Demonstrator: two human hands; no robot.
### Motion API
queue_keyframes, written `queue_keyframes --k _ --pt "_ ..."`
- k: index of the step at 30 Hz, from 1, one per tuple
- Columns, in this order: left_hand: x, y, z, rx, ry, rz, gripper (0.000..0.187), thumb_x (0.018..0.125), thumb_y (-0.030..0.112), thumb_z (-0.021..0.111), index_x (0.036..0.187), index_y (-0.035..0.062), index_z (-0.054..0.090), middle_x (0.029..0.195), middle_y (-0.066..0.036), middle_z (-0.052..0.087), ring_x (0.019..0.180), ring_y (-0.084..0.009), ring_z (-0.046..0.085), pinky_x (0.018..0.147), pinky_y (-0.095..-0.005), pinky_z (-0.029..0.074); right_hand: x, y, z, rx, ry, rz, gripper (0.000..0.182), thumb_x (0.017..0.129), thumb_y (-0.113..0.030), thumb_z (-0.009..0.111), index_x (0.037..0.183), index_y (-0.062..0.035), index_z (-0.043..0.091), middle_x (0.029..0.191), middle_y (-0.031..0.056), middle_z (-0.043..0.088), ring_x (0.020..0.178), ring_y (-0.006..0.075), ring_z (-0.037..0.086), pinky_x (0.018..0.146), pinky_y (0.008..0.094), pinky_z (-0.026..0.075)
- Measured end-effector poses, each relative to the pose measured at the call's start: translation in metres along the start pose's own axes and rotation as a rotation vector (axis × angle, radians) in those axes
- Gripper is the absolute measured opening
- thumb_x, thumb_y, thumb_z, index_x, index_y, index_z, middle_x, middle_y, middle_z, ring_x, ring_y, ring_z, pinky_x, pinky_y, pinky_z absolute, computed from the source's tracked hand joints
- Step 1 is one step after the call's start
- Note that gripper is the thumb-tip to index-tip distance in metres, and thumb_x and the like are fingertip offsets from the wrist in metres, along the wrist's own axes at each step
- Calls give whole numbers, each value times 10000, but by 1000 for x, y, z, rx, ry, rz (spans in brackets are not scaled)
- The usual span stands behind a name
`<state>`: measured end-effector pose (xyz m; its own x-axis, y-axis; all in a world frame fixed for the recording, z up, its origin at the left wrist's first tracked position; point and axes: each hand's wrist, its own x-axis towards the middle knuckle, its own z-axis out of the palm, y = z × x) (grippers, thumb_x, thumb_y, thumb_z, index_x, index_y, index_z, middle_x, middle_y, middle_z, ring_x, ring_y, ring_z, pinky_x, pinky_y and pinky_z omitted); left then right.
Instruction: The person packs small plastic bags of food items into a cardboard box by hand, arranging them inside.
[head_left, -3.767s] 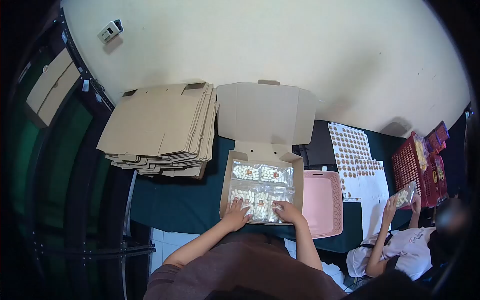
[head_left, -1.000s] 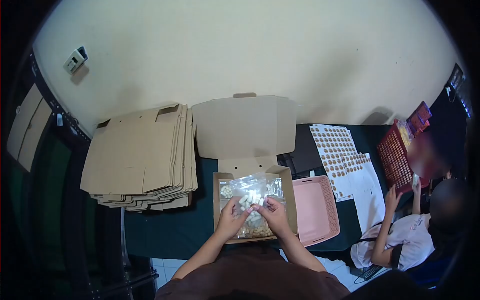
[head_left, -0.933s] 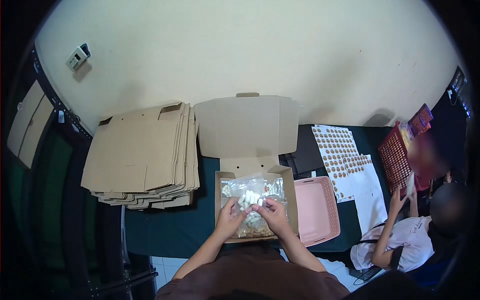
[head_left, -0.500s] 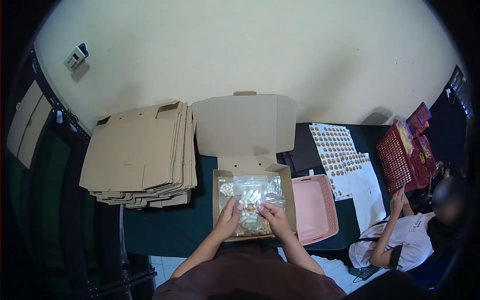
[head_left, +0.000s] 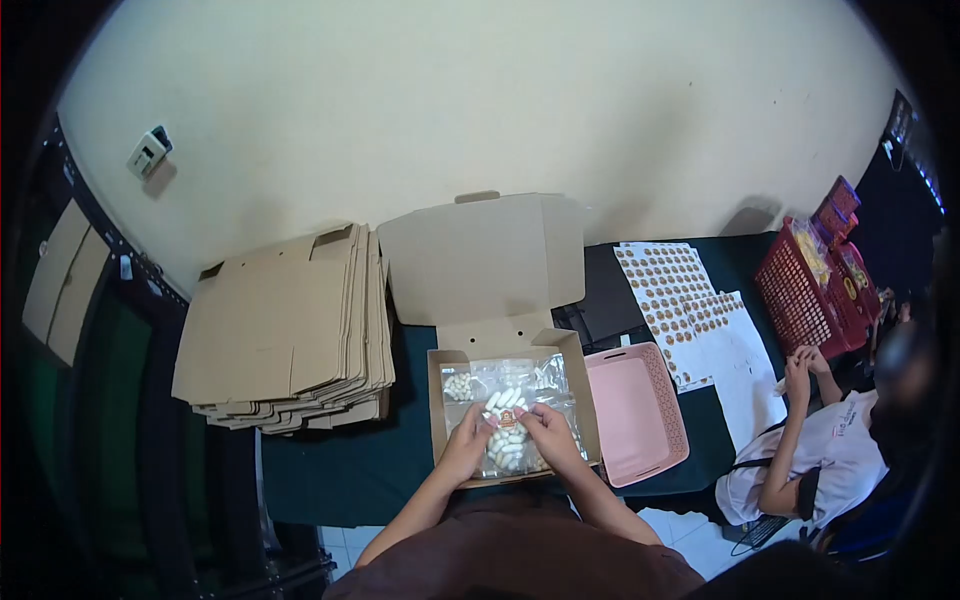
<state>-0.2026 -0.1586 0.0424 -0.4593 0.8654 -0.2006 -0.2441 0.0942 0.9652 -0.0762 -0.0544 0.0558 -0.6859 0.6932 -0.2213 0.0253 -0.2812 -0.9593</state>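
Observation:
Between my two hands is a clear plastic pouch [head_left: 510, 455] filled with white, capsule-shaped pieces, with a small orange-brown sticker on its front. My left hand [head_left: 467, 442] grips its left side and my right hand [head_left: 549, 434] its right side, the thumbs close to the sticker. The pouch is over an open cardboard box [head_left: 590, 400] whose lid stands up at the back. Inside the box lie other clear pouches, one with small pale pieces [head_left: 458, 386] at the back left. The pouch and my hands hide much of the box's inside.
Flattened cardboard boxes [head_left: 265, 330] are stacked on the left. A pink basket [head_left: 635, 410] is right of the box, with sticker sheets [head_left: 672, 290] beyond it. A red basket [head_left: 800, 295] holds packets at the far right. Another person [head_left: 820, 445] sits at the right.
My hands and the pouch sit slightly lower and further right in view, and the pouch's upper edge is less raised. The whole view has tilted a little. The other person's hands have shifted.

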Motion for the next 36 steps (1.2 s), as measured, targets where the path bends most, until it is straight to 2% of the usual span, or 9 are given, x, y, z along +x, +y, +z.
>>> queue_keyframes --k 2,8,10,14,18,24,27,31,36 --pt "-4 -6 2 331 5 154 482 873 250 557 1220 -26 366 1080 -150 532 980 -165 505 828 -280 415 0 -3 2 -107 -11 47 224 842 -155 597 949 41 582 861 67 628 786 86 566 700 226 444" --pt "-18 14 5 208 -119 132 574 797 139 648 1234 -2 305 1096 -152 512 1012 -181 504 841 -309 425 0 -2 6 -70 -2 -104 192 822 -168 640 906 0 599 790 16 608 667 43 511 589 197 408" --pt "-20 9 4 227 -172 168 560 803 122 633 1235 3 299 1091 -147 512 1012 -174 503 840 -306 425 4 8 -2 39 -39 4 196 817 -161 644 911 4 594 807 24 607 690 45 514 616 196 411" --pt "-18 -2 12 26 -54 212 540 818 71 603 1256 27 290 1090 -125 507 1000 -161 501 848 -289 416 -11 -18 7 -110 -64 -159 235 850 -163 597 984 29 572 857 46 614 792 88 560 695 225 446" --pt "-24 14 18 21 -141 181 518 835 71 590 1257 29 293 1037 -91 511 957 -124 500 808 -261 424 -11 -21 1 -38 -63 -77 236 831 -171 619 957 27 589 870 58 620 794 92 560 704 233 439" --pt "-25 11 16 64 -79 177 554 869 258 563 1275 20 272 1097 -136 497 995 -156 485 837 -283 408 -11 -22 0 -89 -123 -176 280 819 -199 629 997 4 558 884 49 575 845 103 530 741 227 412" --pt "-34 5 18 223 -86 245 488 887 180 523 1273 19 271 1146 -152 483 1039 -173 471 862 -301 400 -15 -18 -4 -424 -15 -360 296 812 -192 619 1025 -5 533 1044 75 513 987 160 488 830 291 388" --pt "-28 -8 16 -218 -112 116 478 875 104 516 1274 29 264 1121 -135 494 1010 -156 488 836 -282 416 -9 -9 -6 -86 -72 -197 239 842 -160 577 1016 -2 534 1046 76 513 970 143 492 817 273 395" --pt "-28 14 22 -38 -112 175 510 855 71 538 1278 23 256 1116 -122 494 993 -151 499 827 -283 424 -13 -20 2 -48 -105 -183 169 871 -120 534 1001 -12 523 945 58 549 883 102 512 763 243 410"
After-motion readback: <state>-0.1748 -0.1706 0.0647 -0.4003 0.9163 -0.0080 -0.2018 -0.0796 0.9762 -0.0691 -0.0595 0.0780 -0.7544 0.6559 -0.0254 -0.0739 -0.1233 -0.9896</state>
